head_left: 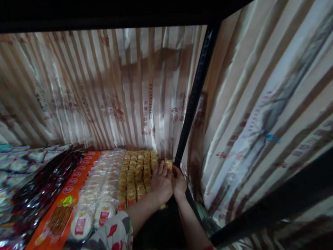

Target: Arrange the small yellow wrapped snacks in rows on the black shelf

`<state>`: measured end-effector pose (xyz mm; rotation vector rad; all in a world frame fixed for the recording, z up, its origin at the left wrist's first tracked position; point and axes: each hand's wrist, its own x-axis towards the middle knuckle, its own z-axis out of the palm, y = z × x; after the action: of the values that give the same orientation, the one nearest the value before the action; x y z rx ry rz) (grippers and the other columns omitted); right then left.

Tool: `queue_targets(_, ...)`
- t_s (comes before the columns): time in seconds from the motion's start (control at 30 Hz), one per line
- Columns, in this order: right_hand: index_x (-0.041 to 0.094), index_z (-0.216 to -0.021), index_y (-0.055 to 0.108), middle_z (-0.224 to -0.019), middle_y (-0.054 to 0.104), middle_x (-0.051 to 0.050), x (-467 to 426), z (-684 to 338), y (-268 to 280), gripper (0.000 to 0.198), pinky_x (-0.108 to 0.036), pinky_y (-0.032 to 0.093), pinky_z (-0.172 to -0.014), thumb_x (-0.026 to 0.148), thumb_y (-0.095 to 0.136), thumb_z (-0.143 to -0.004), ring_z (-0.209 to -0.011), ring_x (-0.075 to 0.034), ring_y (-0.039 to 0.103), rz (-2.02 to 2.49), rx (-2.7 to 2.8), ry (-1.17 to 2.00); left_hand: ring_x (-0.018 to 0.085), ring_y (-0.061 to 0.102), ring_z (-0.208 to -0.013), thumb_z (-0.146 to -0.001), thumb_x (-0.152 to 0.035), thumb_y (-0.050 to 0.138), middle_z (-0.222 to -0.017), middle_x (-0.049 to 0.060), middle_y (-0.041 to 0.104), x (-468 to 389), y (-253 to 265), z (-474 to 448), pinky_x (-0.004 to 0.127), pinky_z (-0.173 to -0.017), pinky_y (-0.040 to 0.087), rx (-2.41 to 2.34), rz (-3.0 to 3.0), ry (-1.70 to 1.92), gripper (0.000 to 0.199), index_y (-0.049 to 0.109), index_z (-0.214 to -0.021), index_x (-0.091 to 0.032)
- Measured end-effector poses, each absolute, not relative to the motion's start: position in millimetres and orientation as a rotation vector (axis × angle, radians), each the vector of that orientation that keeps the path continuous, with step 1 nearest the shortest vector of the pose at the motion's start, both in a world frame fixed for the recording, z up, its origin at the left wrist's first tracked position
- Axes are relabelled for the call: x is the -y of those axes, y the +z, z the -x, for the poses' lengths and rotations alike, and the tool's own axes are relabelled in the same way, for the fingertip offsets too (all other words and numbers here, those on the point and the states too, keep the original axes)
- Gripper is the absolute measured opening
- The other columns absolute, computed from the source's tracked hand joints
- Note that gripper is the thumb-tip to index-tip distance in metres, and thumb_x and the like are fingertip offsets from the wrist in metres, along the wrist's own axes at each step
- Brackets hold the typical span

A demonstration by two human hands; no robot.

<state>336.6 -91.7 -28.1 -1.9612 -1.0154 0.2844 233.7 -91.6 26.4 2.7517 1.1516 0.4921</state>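
Note:
A small yellow wrapped snack packet (168, 164) sits at the fingertips of both hands, close to the rack's corner post. My left hand (162, 183) is closed, its fingers bent against the packet's left side. On the other side, my right hand (179, 182) curls its fingers around the packet's right edge. Rows of matching yellow snack packets (140, 170) stand just left of my left hand. The undersides of my fingers are hidden, and the dim light blurs the packet's print.
Left of the yellow rows lie clear bags of round white cakes (104, 213), an orange snack pack (60, 221), dark shiny packets (43, 188) and white packets (1, 178). A black corner post (195, 94) rises beside my hands. Striped plastic sheeting (106, 87) hangs behind.

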Motion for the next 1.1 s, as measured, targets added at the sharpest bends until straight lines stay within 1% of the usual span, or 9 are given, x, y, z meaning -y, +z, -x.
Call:
queue_targets(0.1,0.017,-0.113,0.057,-0.098,0.069,-0.009,68.6,-345.8,-44.6,0.043,-0.029,0.047,-0.069,0.036,0.039,-0.079,-0.084,-0.021,0.064,1.934,1.016,0.308,0.025,0.024,-0.133,-0.088,-0.023,0.033,-0.138,0.014,0.04,73.5,20.9,-241.6,0.047,-0.111,0.017,-1.148,-2.807,0.34,0.042,0.051,-0.122,-0.008)
queue_targets(0.2,0.017,-0.113,0.057,-0.099,0.068,-0.009,50.6,-353.0,-58.4,0.042,-0.028,0.047,-0.069,0.034,0.041,-0.078,-0.084,-0.02,0.064,1.947,1.02,0.321,0.025,0.027,-0.132,-0.087,-0.022,0.033,-0.139,0.013,0.039,56.9,14.7,-246.9,0.049,-0.11,0.017,-1.186,-2.809,0.27,0.042,0.05,-0.123,-0.01)
queue_targets(0.33,0.018,-0.113,0.057,-0.098,0.068,-0.008,31.7,-359.8,-69.4,0.041,-0.028,0.047,-0.071,0.032,0.041,-0.079,-0.084,-0.019,0.064,1.962,1.04,0.32,0.027,0.026,-0.132,-0.086,-0.024,0.033,-0.14,0.014,0.037,43.4,7.6,-251.8,0.051,-0.108,0.019,-1.207,-2.782,0.238,0.044,0.047,-0.125,-0.01)
queue_targets(0.43,0.02,-0.112,0.056,-0.098,0.068,-0.006,19.9,-362.7,-73.3,0.039,-0.027,0.047,-0.071,0.033,0.04,-0.079,-0.084,-0.018,0.064,1.926,1.062,0.307,0.028,0.025,-0.132,-0.087,-0.025,0.032,-0.14,0.015,0.037,38.5,2.1,-254.2,0.05,-0.108,0.019,-1.218,-2.755,0.243,0.047,0.044,-0.129,-0.008)
queue_targets(0.53,0.021,-0.11,0.055,-0.093,0.069,-0.006,9.8,-362.3,-74.5,0.037,-0.027,0.047,-0.068,0.034,0.043,-0.078,-0.079,-0.018,0.064,1.919,1.052,0.325,0.027,0.026,-0.132,-0.086,-0.023,0.032,-0.14,0.015,0.038,34.1,-5.3,-255.4,0.048,-0.109,0.019,-1.271,-2.719,0.255,0.048,0.041,-0.131,-0.008)
queue_targets(0.67,0.022,-0.101,0.054,-0.082,0.068,-0.003,0.2,-358.0,-73.6,0.028,-0.025,0.046,-0.062,0.032,0.046,-0.076,-0.069,-0.016,0.063,1.884,1.014,0.374,0.026,0.028,-0.131,-0.085,-0.02,0.032,-0.139,0.014,0.039,27.8,-16.0,-255.9,0.045,-0.109,0.02,-1.326,-2.731,0.228,0.049,0.039,-0.132,-0.007)
queue_targets(0.8,0.023,-0.088,0.053,-0.074,0.066,0.0,-4.6,-357.6,-73.8,0.019,-0.024,0.045,-0.061,0.034,0.046,-0.075,-0.063,-0.014,0.06,1.848,1.039,0.388,0.025,0.028,-0.132,-0.085,-0.019,0.031,-0.141,0.014,0.036,24.2,-22.8,-257.0,0.044,-0.108,0.022,-1.367,-2.752,0.23,0.051,0.034,-0.135,-0.006)
queue_targets(0.93,0.022,-0.08,0.056,-0.078,0.065,-0.002,-7.1,-362.6,-78.4,0.021,-0.026,0.045,-0.067,0.038,0.043,-0.074,-0.068,-0.016,0.06,1.819,1.159,0.29,0.025,0.029,-0.131,-0.085,-0.019,0.031,-0.14,0.014,0.038,24.6,-23.1,-257.5,0.044,-0.107,0.023,-1.372,-2.735,0.238,0.05,0.035,-0.134,-0.006)
queue_targets(1.1,0.019,-0.084,0.06,-0.083,0.066,-0.005,-6.7,-365.6,-85.8,0.029,-0.029,0.046,-0.074,0.039,0.042,-0.074,-0.076,-0.017,0.06,1.786,1.135,0.285,0.025,0.028,-0.132,-0.086,-0.021,0.031,-0.14,0.016,0.037,26.8,-18.9,-255.8,0.043,-0.108,0.022,-1.309,-2.71,0.342,0.049,0.038,-0.132,-0.004)
